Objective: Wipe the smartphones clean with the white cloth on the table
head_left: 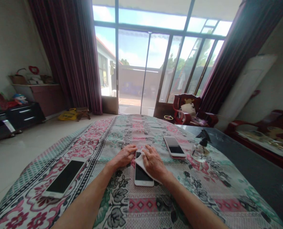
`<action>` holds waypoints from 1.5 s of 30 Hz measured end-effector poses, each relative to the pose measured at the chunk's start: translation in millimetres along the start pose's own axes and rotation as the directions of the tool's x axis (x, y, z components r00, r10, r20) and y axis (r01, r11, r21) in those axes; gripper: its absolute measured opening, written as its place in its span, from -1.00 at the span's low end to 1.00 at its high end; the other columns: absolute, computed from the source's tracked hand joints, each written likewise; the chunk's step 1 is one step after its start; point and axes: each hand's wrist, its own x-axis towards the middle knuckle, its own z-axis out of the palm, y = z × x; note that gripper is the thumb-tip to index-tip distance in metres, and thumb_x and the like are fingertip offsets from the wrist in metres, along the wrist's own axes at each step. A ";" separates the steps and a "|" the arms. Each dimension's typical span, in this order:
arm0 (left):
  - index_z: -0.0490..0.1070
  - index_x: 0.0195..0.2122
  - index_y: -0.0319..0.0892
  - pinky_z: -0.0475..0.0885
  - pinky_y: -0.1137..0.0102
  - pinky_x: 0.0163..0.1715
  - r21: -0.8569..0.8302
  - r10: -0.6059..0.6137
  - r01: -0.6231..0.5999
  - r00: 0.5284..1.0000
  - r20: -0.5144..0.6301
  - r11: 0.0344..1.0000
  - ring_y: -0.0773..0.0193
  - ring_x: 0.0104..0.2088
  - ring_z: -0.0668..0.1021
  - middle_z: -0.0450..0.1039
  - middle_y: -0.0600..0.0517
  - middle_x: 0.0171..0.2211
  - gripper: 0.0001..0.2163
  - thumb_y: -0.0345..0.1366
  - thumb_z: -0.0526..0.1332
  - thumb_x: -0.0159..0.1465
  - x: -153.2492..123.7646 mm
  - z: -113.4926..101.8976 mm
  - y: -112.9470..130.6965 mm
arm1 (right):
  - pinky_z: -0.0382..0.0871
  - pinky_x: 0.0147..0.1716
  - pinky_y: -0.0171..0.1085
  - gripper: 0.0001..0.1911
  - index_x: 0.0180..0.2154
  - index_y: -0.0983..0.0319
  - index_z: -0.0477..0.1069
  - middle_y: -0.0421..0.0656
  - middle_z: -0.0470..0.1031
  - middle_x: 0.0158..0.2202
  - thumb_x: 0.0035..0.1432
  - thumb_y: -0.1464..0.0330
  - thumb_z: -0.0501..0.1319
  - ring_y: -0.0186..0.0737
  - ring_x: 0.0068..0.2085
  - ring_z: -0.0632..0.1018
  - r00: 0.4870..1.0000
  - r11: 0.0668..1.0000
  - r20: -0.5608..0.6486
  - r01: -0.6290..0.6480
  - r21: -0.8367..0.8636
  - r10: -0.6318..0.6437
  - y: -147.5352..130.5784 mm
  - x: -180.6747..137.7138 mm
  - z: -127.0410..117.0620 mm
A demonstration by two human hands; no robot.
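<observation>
A white phone (pixel 141 176) lies face up on the patterned tablecloth (pixel 122 197) in front of me. My right hand (pixel 154 162) presses a white cloth (pixel 141 163) flat on the phone's screen, fingers together over the cloth. My left hand (pixel 124 156) rests at the phone's top left corner, fingers curled against its edge. A second white phone (pixel 64 179) lies face up to the left. A third phone (pixel 174 147), pinkish, lies to the right of my hands.
A small clear spray bottle with a dark top (pixel 200 148) stands right of the pink phone. The table's dark glass (pixel 251 165) shows beyond the cloth on the right. Red wooden chairs, a sofa, curtains and a sliding glass door lie behind.
</observation>
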 end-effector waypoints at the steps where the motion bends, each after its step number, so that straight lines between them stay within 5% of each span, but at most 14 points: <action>1: 0.52 -0.10 -0.21 0.27 0.37 0.16 0.001 -0.005 0.005 1.000 0.003 1.000 0.19 0.06 0.45 0.45 -0.07 0.02 -0.65 -0.53 0.11 0.11 -0.1 -0.8 1.1 | 0.06 0.21 0.01 -0.60 0.08 0.23 0.38 0.02 0.19 0.27 0.27 0.37 -0.01 0.00 0.27 0.20 1.000 1.000 0.002 0.009 0.001 -0.009 -0.8 -0.7 -0.7; 8: 0.53 -0.08 -0.18 0.26 0.33 0.18 0.003 -0.029 0.029 1.000 0.000 1.000 0.16 0.09 0.43 0.44 -0.08 0.06 -0.61 -0.51 0.10 0.10 -0.4 -3.0 2.8 | 0.06 0.19 0.10 -0.62 0.06 0.13 0.40 -0.07 0.18 0.28 0.28 0.26 0.01 0.10 0.29 0.14 0.995 0.995 0.033 0.096 0.020 -0.097 -12.9 -9.8 -5.6; 12: 0.53 -0.09 -0.19 0.28 0.33 0.16 -0.001 -0.015 0.015 1.000 0.003 1.000 0.15 0.08 0.44 0.43 -0.10 0.07 -0.65 -0.48 0.10 0.13 -0.4 -3.2 1.5 | 0.03 0.23 0.04 -0.58 0.06 0.16 0.41 -0.05 0.19 0.27 0.34 0.25 -0.09 -0.02 0.29 0.16 0.993 0.993 0.035 0.109 0.041 -0.110 -8.9 -7.3 -5.0; 22: 0.52 -0.05 -0.19 0.26 0.31 0.17 -0.008 -0.044 0.044 0.999 0.010 0.999 0.15 0.11 0.43 0.42 -0.09 0.10 -0.63 -0.48 0.11 0.13 -0.8 -2.7 1.8 | 0.04 0.24 -0.02 -0.58 0.08 0.22 0.39 0.00 0.22 0.25 0.32 0.29 -0.07 -0.05 0.27 0.21 1.000 0.998 0.013 0.025 0.055 -0.026 6.7 3.1 -6.0; 45: 0.52 -0.05 -0.18 0.25 0.30 0.20 0.010 -0.064 0.064 0.998 0.013 0.998 0.14 0.13 0.42 0.42 -0.08 0.10 -0.61 -0.47 0.10 0.11 -0.7 -4.1 3.0 | 0.09 0.23 -0.09 -0.64 0.00 0.28 0.46 0.03 0.31 0.19 0.28 0.37 0.01 -0.08 0.23 0.27 0.997 0.995 -0.048 0.071 0.074 -0.068 7.9 -5.4 -8.0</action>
